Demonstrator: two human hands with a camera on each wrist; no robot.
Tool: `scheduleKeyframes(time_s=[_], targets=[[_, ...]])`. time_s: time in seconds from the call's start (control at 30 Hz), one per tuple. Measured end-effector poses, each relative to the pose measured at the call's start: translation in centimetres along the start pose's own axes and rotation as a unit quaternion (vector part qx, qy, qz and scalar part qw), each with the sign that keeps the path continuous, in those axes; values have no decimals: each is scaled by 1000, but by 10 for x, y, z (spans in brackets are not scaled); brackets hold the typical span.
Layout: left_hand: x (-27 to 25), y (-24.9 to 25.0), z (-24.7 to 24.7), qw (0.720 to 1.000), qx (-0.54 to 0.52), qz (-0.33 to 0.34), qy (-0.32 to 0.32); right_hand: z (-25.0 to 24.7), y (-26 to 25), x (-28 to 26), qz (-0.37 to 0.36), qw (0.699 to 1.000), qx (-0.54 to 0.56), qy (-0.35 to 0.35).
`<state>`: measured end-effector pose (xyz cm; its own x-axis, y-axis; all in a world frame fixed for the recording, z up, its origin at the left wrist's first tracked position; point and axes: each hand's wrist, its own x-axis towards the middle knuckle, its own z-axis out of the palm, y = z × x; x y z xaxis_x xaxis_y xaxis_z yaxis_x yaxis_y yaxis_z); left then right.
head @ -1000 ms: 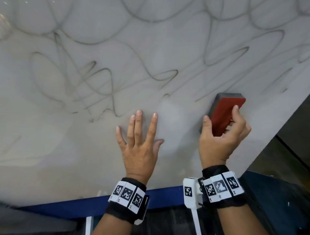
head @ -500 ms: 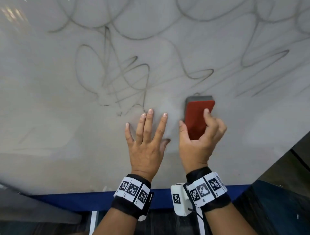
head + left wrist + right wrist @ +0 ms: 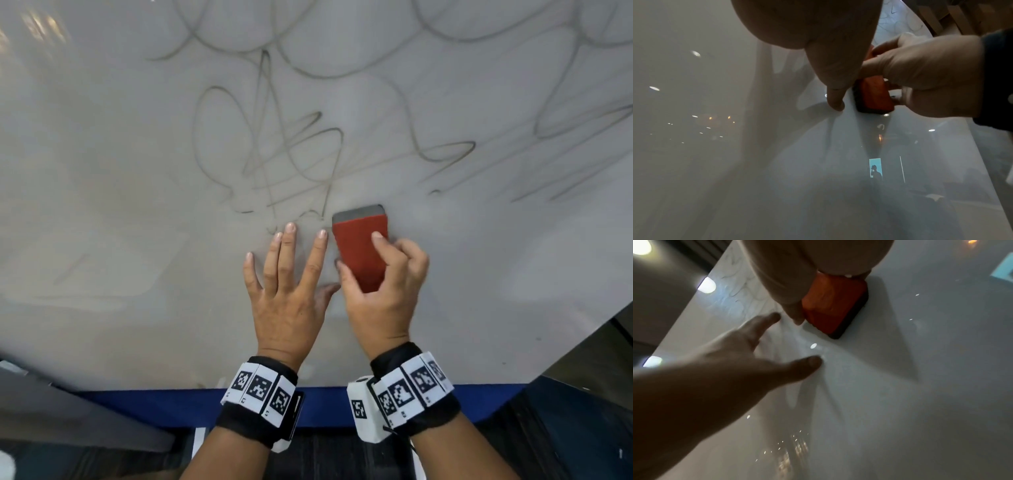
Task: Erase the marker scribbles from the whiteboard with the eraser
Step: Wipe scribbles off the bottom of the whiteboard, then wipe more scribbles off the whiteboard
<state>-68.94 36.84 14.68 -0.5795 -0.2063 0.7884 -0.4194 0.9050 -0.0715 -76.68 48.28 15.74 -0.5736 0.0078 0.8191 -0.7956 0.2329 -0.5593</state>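
A white whiteboard [image 3: 102, 205] fills the head view, with dark marker scribbles [image 3: 291, 147] looping across its upper half. My right hand [image 3: 383, 291] grips a red eraser [image 3: 359, 246] with a grey felt face, pressed flat on the board just below the scribbles. The eraser [image 3: 834, 305] shows in the right wrist view, and the eraser [image 3: 873, 95] also in the left wrist view. My left hand [image 3: 287, 284] lies flat on the board with fingers spread, right beside the eraser, thumb almost touching my right hand.
A blue frame edge [image 3: 325, 404] runs along the board's near side. The board's right edge [image 3: 582, 329] slants off to a dark floor. The board's lower part below the hands carries only faint smears.
My right hand has slid the eraser leftward across the board until it sits next to my left hand. My left hand has stayed flat in place.
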Motion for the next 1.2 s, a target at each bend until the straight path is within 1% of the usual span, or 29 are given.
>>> scheduleKeyframes(time_s=[0.03,0.07,0.13,0.2,0.27,0.3,0.37,0.4,0.43,0.47,0.53,0.6,0.67,0.77,0.8,0.87,0.93,1.0,1.07,1.13,1.2], targets=[[-1,-4,0,1000,1,-5,1,-3,2,3,-4,1000,-4,7],[-2,-10,0,1000,4,-11,0,-5,5,6,2,1000,-7,29],[-2,-19,-1,1000,9,-14,-4,-12,11,13,24,996,-7,83],[-2,-29,-3,1000,12,-19,-7,-5,8,12,42,993,3,108],[-4,-34,-4,1000,8,-23,-7,12,-6,3,47,995,15,88],[-4,-34,-5,1000,6,-23,-6,19,-14,-2,31,998,12,61],[-5,-36,-5,1000,1,-22,-6,28,-21,-10,-24,1000,-16,5],[-5,-37,-5,1000,0,-22,-5,27,-20,-10,-45,999,-29,-5],[-5,-38,-6,1000,0,-22,-3,25,-17,-7,-51,998,-36,3],[-4,-40,-6,1000,0,-23,-2,23,-14,-4,-43,998,-35,24],[-4,-43,-7,1000,0,-24,-5,20,-11,0,-13,997,-20,67],[-4,-46,-7,1000,-1,-24,-7,25,-14,-2,10,997,-15,81],[-5,-48,-7,1000,-5,-23,-6,36,-26,-9,13,998,-12,57],[-4,-51,-10,999,-18,-29,-4,41,-36,-16,-45,998,-37,-10],[-3,-53,-11,999,-22,-37,-3,38,-35,-13,-61,997,-49,-15],[-1,-58,-13,998,-29,-55,0,31,-30,-3,-58,997,-48,22],[1,-63,-16,997,-32,-67,1,29,-28,4,-18,997,-18,72],[2,-69,-20,996,-41,-73,6,38,-36,1,17,996,-6,89],[5,-74,-24,995,-61,-82,15,53,-51,-10,23,998,-1,63],[8,-79,-30,991,-94,-91,24,65,-64,-21,8,1000,10,19],[10,-80,-38,985,-151,-74,34,70,-73,-24,9,999,32,4]])
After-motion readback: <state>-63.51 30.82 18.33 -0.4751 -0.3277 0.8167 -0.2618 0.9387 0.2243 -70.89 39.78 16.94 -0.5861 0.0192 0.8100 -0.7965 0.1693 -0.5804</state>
